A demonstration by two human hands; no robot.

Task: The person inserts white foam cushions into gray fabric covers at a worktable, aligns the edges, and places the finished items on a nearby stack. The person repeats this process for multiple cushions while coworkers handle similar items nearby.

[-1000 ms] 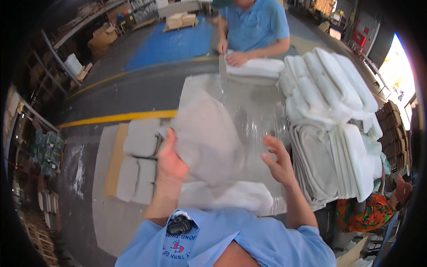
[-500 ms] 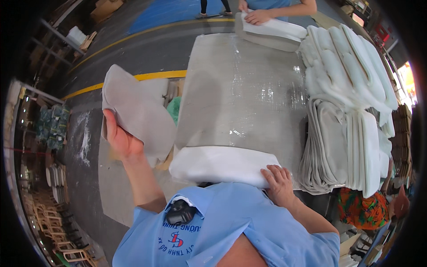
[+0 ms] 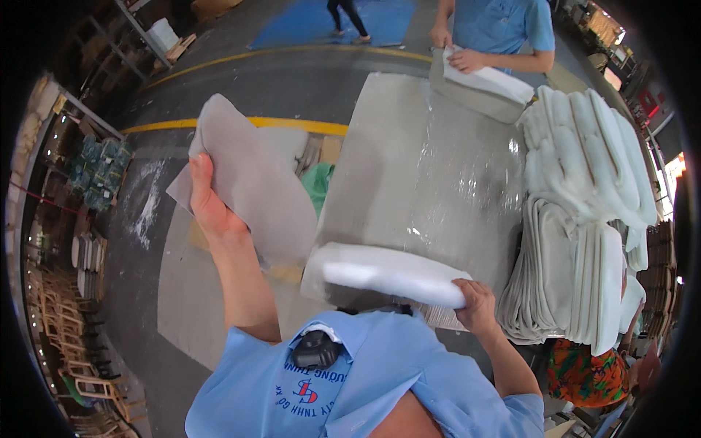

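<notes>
My left hand (image 3: 219, 217) is raised left of the table, holding a light grey fabric cover (image 3: 255, 175) between thumb and fingers. The cover hangs to the right of the hand; most of the fingers are hidden behind it. At the near table edge lies a long white padding sheet (image 3: 387, 271) with rounded ends. Its right end is gripped by my right hand (image 3: 478, 306), thumb and fingers closed around it. The sheet's near side is lifted off the plastic-wrapped grey tabletop (image 3: 416, 160), with a dark gap underneath.
Piled white pads (image 3: 584, 153) and folded grey covers (image 3: 544, 270) line the table's right side. Across the table a co-worker's hand (image 3: 467, 60) rests on another white pad over grey fabric. A green bag (image 3: 318, 186) sits beside the left table edge. Chair frames stand far left.
My right hand has gone from lying on the pad's right end to gripping it, and the pad's near side has lifted. My left hand still holds the cover. The whole view has shifted.
</notes>
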